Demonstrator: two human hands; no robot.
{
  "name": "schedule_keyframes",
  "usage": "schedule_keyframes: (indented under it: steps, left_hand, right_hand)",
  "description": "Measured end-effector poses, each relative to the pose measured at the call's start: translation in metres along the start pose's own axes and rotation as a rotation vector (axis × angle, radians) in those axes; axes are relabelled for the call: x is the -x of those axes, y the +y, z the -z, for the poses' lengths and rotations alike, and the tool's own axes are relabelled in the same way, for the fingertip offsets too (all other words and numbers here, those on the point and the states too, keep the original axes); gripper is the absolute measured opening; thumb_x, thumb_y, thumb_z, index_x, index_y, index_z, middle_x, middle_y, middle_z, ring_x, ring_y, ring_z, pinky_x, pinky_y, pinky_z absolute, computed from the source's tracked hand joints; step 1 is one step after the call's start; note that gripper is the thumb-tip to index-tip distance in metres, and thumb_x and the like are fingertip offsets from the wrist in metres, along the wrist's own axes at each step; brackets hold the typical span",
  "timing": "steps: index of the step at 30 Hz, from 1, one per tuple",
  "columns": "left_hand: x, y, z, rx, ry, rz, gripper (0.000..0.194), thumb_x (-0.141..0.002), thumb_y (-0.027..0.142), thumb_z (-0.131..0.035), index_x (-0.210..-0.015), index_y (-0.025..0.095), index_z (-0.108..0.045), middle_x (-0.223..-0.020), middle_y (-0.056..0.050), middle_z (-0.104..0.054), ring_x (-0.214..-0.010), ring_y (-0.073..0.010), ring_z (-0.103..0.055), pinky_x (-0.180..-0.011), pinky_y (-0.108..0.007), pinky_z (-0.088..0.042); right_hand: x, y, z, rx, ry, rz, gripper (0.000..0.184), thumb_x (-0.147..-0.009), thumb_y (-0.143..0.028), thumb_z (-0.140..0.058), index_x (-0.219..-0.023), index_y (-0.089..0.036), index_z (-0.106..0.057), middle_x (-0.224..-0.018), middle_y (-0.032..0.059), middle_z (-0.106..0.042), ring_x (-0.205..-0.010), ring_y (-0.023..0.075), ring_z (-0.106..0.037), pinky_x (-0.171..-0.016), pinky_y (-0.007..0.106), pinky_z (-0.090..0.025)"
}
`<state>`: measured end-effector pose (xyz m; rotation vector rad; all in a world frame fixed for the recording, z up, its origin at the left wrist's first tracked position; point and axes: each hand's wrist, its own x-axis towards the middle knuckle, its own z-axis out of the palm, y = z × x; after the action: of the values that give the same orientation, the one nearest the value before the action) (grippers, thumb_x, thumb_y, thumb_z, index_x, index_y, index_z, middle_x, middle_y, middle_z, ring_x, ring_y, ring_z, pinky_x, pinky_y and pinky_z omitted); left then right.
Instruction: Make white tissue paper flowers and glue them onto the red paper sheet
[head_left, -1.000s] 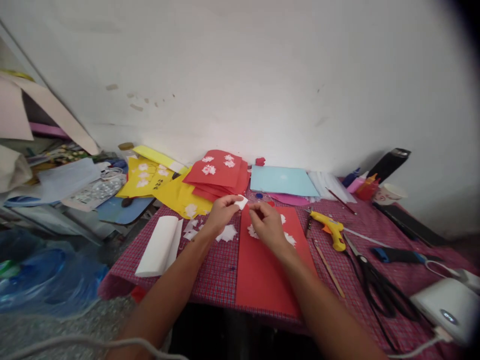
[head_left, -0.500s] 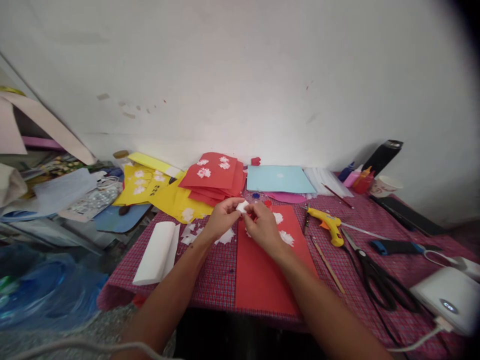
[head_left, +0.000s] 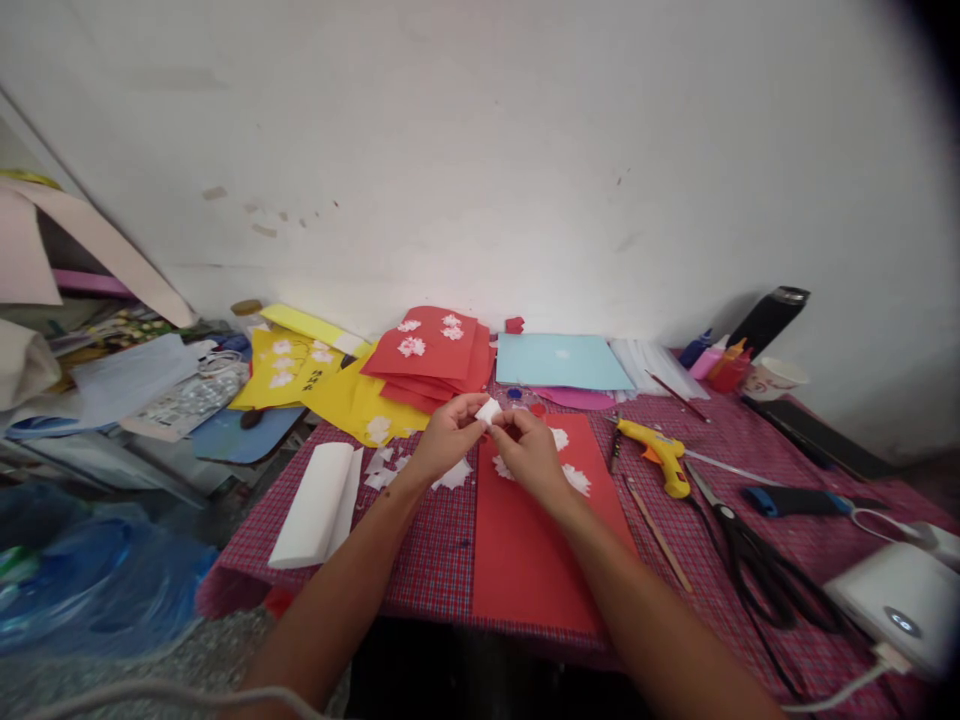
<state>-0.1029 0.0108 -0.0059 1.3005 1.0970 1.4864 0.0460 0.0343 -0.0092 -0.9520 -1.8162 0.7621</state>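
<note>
Between the fingertips of my left hand [head_left: 448, 437] and my right hand [head_left: 527, 452] is a small folded piece of white paper [head_left: 488, 411]. Both hands pinch it, one from each side, above the top of a red sheet [head_left: 536, 570]. White paper flowers [head_left: 575, 479] lie on that sheet, partly covered by my right hand. Left of the sheet are loose white paper scraps [head_left: 381, 468] and a white paper cutout [head_left: 453, 474]. A folded stack of white paper [head_left: 313, 505] lies by my left forearm.
To the right are a yellow glue gun [head_left: 660, 450], black scissors [head_left: 765, 560], a wooden stick [head_left: 660, 535], a blue-black cutter [head_left: 795, 500] and a white power bank [head_left: 889, 600]. At the back stand red cards [head_left: 427, 350], a light blue sheet [head_left: 562, 365], paint bottles [head_left: 727, 370] and a black flask [head_left: 769, 318].
The white paper has turned a little between my fingers and shows a larger flat face. Both hands stay close together over the red sheet, and the whole view has shifted slightly.
</note>
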Motion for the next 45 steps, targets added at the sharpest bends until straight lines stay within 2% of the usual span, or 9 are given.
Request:
schedule_keyframes:
  steps: [8,19,27,33,45]
  left_hand:
    - [-0.0004,-0.0037,0.0015,-0.005,-0.024,-0.018,0.038,-0.077,0.016,-0.064,-0.116,0.016,-0.061,-0.116,-0.011,-0.068,-0.102,-0.0189,-0.064,-0.089,-0.032,-0.051]
    - [0.0004,-0.0045,0.0035,-0.084,-0.078,-0.041,0.035,-0.078,0.020,-0.065,-0.113,0.016,-0.066,-0.103,-0.008,-0.072,-0.090,-0.0170,-0.066,-0.084,-0.030,-0.051]
    - [0.0004,-0.0038,0.0028,-0.104,-0.068,-0.052,0.028,-0.080,0.023,-0.065,-0.107,0.016,-0.068,-0.101,-0.008,-0.071,-0.089,-0.0174,-0.066,-0.084,-0.030,-0.051]
    - [0.0014,-0.0024,0.0043,-0.124,-0.071,-0.043,0.029,-0.079,0.021,-0.065,-0.107,0.015,-0.067,-0.099,-0.008,-0.072,-0.089,-0.0178,-0.066,-0.082,-0.029,-0.051]
    - [0.0009,-0.0032,0.0032,-0.128,-0.060,-0.046,0.029,-0.080,0.021,-0.065,-0.108,0.014,-0.066,-0.102,-0.009,-0.071,-0.090,-0.0180,-0.066,-0.084,-0.031,-0.051]
  right_hand:
    - [-0.0016,0.0025,-0.0011,-0.037,-0.002,-0.064,0.012,-0.080,-0.025,-0.056,-0.073,-0.019,-0.064,-0.071,0.0010,-0.065,-0.065,0.0162,-0.056,-0.061,0.027,-0.041]
    - [-0.0014,-0.0032,0.0017,-0.118,-0.023,-0.059,0.013,-0.081,-0.030,-0.060,-0.073,-0.019,-0.060,-0.069,-0.0001,-0.061,-0.063,0.0151,-0.054,-0.060,0.026,-0.041]
    - [-0.0028,0.0032,-0.0007,-0.080,-0.006,-0.056,0.015,-0.082,-0.029,-0.056,-0.071,-0.019,-0.061,-0.066,-0.0003,-0.061,-0.061,0.0155,-0.053,-0.059,0.026,-0.039]
    - [-0.0019,0.0001,0.0009,-0.107,-0.042,-0.064,0.014,-0.081,-0.031,-0.059,-0.077,-0.019,-0.065,-0.073,0.0018,-0.065,-0.066,0.0165,-0.056,-0.063,0.027,-0.043]
    - [-0.0030,-0.0010,0.0011,-0.169,-0.028,-0.088,0.015,-0.079,-0.031,-0.059,-0.072,-0.018,-0.063,-0.065,-0.0008,-0.059,-0.060,0.0145,-0.050,-0.057,0.025,-0.038]
